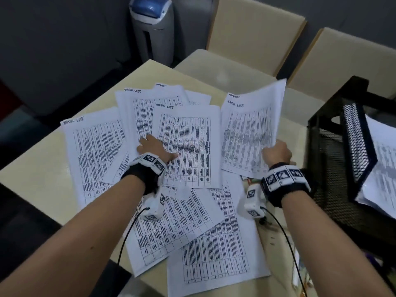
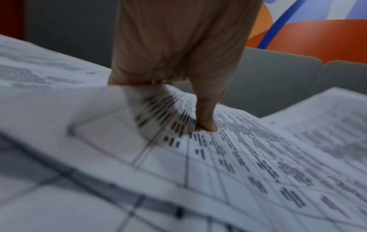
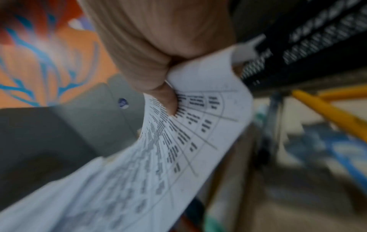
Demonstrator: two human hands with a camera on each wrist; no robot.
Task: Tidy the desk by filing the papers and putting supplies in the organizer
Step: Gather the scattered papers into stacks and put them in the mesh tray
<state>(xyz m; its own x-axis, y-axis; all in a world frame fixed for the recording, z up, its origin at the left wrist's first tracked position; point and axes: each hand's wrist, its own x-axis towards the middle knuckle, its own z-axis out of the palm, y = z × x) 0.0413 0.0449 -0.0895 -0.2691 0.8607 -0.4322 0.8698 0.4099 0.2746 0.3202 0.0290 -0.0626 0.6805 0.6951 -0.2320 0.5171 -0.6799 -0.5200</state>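
1. While the right hand (image 1: 277, 154) pinches the lower right edge of a lifted sheet (image 1: 252, 127), thumb on the printed face and fingers curled behind it, the sheet stands tilted off the surface (image 1: 38, 174), beside the black mesh organizer (image 1: 330, 189).
2. Left hand (image 1: 155, 147): it lies on the middle sheet (image 1: 188, 146); the left wrist view shows the thumb (image 2: 206, 116) pressing the print while a fold of paper is gripped against the other fingers, which are hidden.
3. Loose sheets (image 1: 92, 155): they overlap in a fan over most of the surface, several headed "TASK LIST" by hand; the step in hand appears to be gathering them, and most remain unfiled.
4. Advised handling: lift each sheet by an edge and let it clear its neighbours before moving it, since overlapped paper drags and creases; the left hand is best kept pinning the pile.
5. Organizer: its sloped tray already holds filed sheets (image 1: 381, 168), which jut out past its front edge; whether other compartments hold anything cannot be told.
6. Supplies: yellow pencils (image 3: 325, 108) and blurred items lie beside the organizer, not yet put away; a small item peeks out under the papers near the right wrist.
7. Surroundings: cream chairs (image 1: 252, 31) stand behind the surface, and a grey machine with a blue top (image 1: 153, 28) stands on the floor.
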